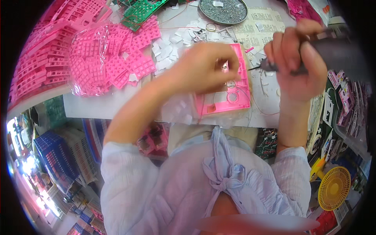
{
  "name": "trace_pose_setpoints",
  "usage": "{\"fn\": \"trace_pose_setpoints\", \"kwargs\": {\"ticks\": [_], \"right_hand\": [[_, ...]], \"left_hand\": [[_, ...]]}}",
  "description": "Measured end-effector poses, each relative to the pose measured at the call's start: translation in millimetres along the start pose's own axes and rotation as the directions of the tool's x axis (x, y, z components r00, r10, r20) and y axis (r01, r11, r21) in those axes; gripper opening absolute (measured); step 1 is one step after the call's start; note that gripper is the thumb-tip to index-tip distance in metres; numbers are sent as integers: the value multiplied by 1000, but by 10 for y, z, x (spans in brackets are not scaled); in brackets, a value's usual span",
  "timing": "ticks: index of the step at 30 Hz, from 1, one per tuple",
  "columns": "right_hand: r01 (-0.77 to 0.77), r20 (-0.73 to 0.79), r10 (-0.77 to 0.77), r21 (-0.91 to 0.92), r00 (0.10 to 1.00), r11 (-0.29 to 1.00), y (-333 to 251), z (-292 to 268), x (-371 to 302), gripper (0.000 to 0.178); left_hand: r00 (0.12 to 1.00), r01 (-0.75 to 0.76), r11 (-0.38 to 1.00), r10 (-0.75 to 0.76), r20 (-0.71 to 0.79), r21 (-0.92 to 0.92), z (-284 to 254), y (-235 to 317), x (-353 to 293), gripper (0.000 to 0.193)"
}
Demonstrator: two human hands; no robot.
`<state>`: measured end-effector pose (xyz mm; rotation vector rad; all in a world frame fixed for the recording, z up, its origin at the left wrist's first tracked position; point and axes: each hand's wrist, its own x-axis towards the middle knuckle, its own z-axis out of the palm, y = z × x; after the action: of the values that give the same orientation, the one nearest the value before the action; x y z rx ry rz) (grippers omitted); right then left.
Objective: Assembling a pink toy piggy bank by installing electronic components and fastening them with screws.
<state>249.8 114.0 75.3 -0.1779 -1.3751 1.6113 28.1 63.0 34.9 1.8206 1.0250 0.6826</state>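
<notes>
My right hand (299, 62) is wrapped round a dark power screwdriver (333, 49), with its thin bit pointing left. The bit tip is close to the right edge of a pink plastic housing (221, 106), which lies on the table in front of me. Over that housing hangs my left hand (209, 66), slightly blurred, its fingers curled into a pinch. Whatever they hold, if anything, is too small to make out. Beneath this hand, parts inside the housing are partly hidden. A thin dark wire (254, 102) runs out of the housing to the right.
A round tray of small screws (225, 13) stands at the back. White pieces (168, 51) lie scattered left of the housing. Pink keypad parts (94, 58) pile up at the left, near green circuit boards (143, 13). A printed sheet (262, 25) lies behind; a yellow fan (334, 188) stands lower right.
</notes>
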Motion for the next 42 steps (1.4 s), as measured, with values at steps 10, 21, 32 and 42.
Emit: {"fn": "trace_pose_setpoints", "kwargs": {"ticks": [10,21,32,42], "right_hand": [[60,134,-61,12,989,998,-65,422,-152,27],[128,75,-130,33,989,991,-70,186,-172,25],[144,-86,-143,6,986,990,55,63,-212,26],[142,-76,-142,-6,987,990,171,263,-124,25]], "left_hand": [[841,-282,882,416,-345,377,476,-76,-374,16],[957,-287,957,288,-27,42,36,-109,213,23],[960,279,453,-104,-260,847,-380,-848,1541,20],[961,221,414,60,-269,883,-565,-1116,1663,28]]}}
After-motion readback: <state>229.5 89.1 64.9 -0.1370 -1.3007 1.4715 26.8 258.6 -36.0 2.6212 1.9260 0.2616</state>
